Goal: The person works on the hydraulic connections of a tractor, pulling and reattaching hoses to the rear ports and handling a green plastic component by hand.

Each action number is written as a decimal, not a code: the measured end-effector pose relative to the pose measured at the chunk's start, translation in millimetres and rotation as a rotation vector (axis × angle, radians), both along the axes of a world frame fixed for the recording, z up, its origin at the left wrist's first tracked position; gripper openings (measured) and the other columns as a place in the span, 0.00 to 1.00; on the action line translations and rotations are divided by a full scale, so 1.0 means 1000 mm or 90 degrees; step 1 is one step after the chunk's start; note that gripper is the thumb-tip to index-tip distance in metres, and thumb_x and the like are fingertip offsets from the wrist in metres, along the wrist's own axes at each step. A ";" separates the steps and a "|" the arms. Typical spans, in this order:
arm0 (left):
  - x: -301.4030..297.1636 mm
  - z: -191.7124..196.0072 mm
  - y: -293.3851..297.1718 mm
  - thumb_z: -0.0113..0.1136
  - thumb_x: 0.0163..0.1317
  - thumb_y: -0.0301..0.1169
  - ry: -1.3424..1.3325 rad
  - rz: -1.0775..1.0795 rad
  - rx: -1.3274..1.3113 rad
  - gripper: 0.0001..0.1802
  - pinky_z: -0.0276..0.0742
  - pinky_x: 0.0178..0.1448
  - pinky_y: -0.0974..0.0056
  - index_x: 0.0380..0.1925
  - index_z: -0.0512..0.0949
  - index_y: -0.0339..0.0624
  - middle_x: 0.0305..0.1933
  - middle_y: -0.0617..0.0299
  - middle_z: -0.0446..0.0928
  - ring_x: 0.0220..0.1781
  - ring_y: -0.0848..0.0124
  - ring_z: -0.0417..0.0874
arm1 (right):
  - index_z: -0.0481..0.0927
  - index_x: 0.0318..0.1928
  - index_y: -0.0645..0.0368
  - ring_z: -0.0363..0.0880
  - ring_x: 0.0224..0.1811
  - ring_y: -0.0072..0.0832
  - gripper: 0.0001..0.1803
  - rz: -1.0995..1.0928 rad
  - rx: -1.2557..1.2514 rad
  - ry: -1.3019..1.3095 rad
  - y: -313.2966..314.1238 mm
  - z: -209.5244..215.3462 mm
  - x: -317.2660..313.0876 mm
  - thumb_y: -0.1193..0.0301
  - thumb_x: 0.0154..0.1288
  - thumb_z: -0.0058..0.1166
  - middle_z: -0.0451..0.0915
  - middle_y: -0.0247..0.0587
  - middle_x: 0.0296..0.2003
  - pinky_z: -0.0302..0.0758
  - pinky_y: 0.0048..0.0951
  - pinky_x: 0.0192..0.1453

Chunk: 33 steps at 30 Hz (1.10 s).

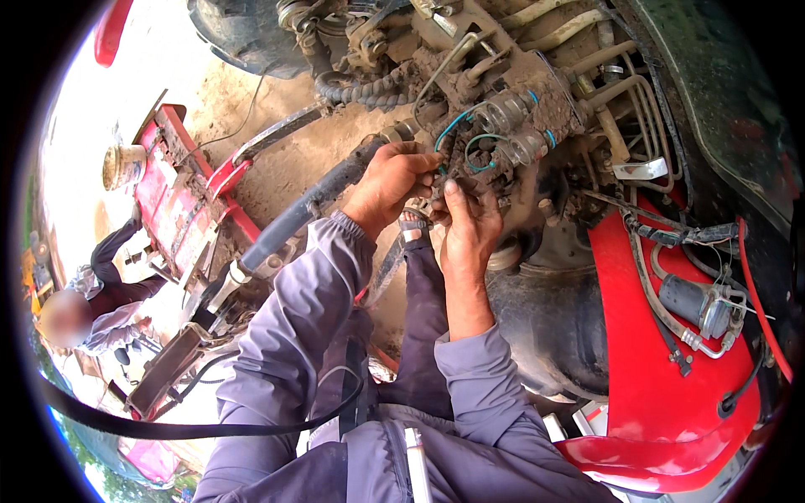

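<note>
Both my hands reach up into the muddy underside of a red tractor. My left hand has its fingers curled and pressed against a dirt-caked valve block, next to thin blue wires. My right hand is just below it, fingers closed on a small part of the same block; what it grips is hidden by mud and fingers. Two ribbed cylindrical parts sit right of my fingertips.
A black hydraulic hose runs down left from the block. A red tractor fender and a small grey cylinder are at right. A red implement frame lies on sandy ground at left, where another person crouches.
</note>
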<state>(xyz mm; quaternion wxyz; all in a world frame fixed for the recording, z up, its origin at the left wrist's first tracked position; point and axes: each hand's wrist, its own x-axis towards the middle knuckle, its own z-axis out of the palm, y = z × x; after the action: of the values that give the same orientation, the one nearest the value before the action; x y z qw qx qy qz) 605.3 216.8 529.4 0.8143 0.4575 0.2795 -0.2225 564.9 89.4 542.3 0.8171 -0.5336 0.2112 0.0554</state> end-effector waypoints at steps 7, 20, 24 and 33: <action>-0.006 0.011 -0.009 0.60 0.60 0.27 -0.040 0.024 0.086 0.06 0.70 0.30 0.71 0.33 0.78 0.34 0.27 0.65 0.75 0.25 0.76 0.73 | 0.75 0.41 0.66 0.78 0.28 0.17 0.07 0.046 -0.329 -0.216 -0.003 -0.003 -0.002 0.79 0.63 0.57 0.81 0.36 0.32 0.75 0.20 0.30; -0.010 0.026 0.006 0.62 0.60 0.27 -0.078 0.026 0.059 0.07 0.67 0.30 0.69 0.32 0.77 0.33 0.26 0.64 0.74 0.25 0.75 0.71 | 0.72 0.51 0.67 0.80 0.35 0.26 0.16 0.143 -0.004 0.064 -0.012 0.001 -0.002 0.82 0.62 0.48 0.79 0.43 0.42 0.79 0.25 0.38; -0.009 0.035 0.005 0.61 0.61 0.27 -0.055 0.061 0.024 0.07 0.68 0.31 0.70 0.32 0.77 0.33 0.26 0.64 0.73 0.25 0.75 0.71 | 0.72 0.50 0.66 0.80 0.36 0.24 0.15 0.112 -0.068 -0.089 -0.005 0.024 -0.007 0.82 0.61 0.52 0.80 0.42 0.40 0.79 0.25 0.38; -0.017 0.024 0.000 0.62 0.61 0.27 -0.083 0.024 0.051 0.06 0.68 0.32 0.71 0.35 0.77 0.35 0.27 0.65 0.75 0.27 0.75 0.73 | 0.76 0.41 0.60 0.76 0.27 0.22 0.08 0.014 0.178 0.079 0.002 0.011 -0.009 0.77 0.61 0.55 0.79 0.37 0.31 0.75 0.25 0.28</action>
<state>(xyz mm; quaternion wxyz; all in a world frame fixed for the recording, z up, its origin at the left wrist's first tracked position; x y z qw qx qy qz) 588.7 216.8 553.8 0.8160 0.4976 0.2432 -0.1656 555.5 91.0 553.8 0.8684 -0.4121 0.2454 0.1259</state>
